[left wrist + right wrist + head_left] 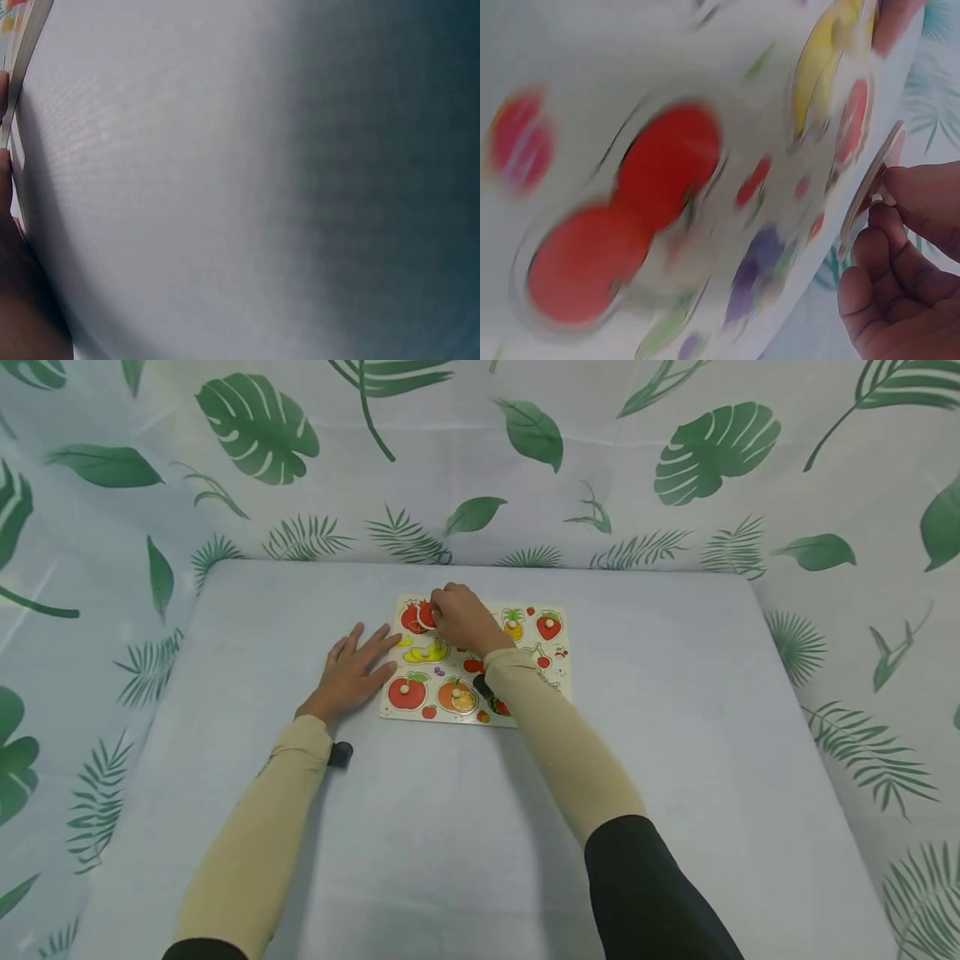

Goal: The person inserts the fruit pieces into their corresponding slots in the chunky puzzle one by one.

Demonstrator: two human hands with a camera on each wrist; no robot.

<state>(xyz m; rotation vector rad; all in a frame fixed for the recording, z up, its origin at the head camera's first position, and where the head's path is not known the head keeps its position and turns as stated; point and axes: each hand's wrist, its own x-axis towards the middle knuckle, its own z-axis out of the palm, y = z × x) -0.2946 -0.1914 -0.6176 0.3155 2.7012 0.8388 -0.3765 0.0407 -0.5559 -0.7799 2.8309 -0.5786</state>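
A wooden fruit puzzle board [487, 721] lies on the table, with small knobs on its fruit pieces. My right hand [467, 618] is over its upper left part and pinches a red fruit puzzle piece [427, 615]. In the right wrist view, thumb and fingers hold this thin piece [871, 187] tilted above the board. Beside it on the board is a red pomegranate picture [410, 618]. With fingers spread, my left hand [351, 672] rests at the board's left edge, near the yellow banana piece [427, 652]. Only bits of the left fingers [4, 176] show in the left wrist view.
Apple [407, 693], orange [457, 696], pineapple [513, 625] and strawberry [549, 626] pieces sit in the board. My right forearm hides its lower right part. A white cloth [675, 710] covers the table, and a leaf-patterned curtain [570, 460] hangs behind.
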